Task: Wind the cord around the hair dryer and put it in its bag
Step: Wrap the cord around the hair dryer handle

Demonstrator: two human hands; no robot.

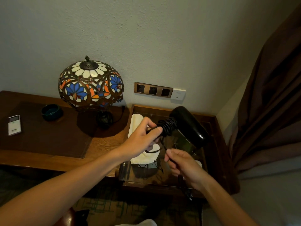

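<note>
Right hand (182, 165) pinches thin black cord (163, 145); left hand (143, 136) grips glossy black hair dryer (189, 126) handle (cord-wrapped) over glass-topped table (216, 144).

No text can be read with certainty. The small white remote control (14, 124) lying on the tabletop (101, 144) has a grey display at its top and a dark printed line near its lower edge, but both are too small and blurred to make out any letters or numbers. The white wall plate (178, 94) beside the brown socket panel (153, 89) carries a tiny faint mark near its top, which is also not legible.
</note>
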